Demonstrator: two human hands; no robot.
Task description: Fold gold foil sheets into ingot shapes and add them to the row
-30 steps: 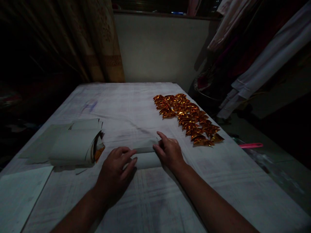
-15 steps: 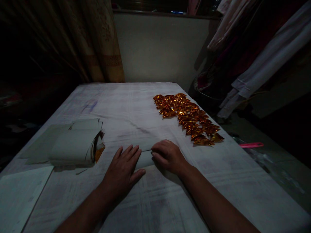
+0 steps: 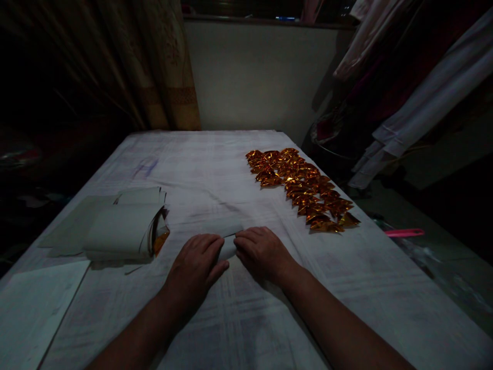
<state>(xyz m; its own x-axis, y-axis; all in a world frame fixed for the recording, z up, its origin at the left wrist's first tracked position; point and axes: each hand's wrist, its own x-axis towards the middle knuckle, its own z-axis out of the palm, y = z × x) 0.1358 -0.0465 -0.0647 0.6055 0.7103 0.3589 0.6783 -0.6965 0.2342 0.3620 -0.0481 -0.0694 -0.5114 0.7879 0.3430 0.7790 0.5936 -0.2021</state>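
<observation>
My left hand [image 3: 197, 266] and my right hand [image 3: 262, 252] lie side by side, palms down, on a small pale folded sheet [image 3: 226, 232] near the middle of the cloth-covered table [image 3: 215, 169]. Fingers of both hands press on the sheet and hide most of it; only its far flap and a strip between the hands show. To the left sits a stack of pale sheets [image 3: 123, 231] with gold foil showing at its curled edge. At the right lies a row of several folded gold foil pieces [image 3: 304, 189].
A flat pale sheet [image 3: 31, 308] lies at the table's near left corner. Curtains hang behind the table at left, clothes hang at right [image 3: 416, 103]. A pink object [image 3: 404, 233] lies on the floor beyond the table's right edge.
Both hands have drawn closer together over the folded sheet, covering more of it. The left hand's fingers went from spread flat to curled down on the paper.
</observation>
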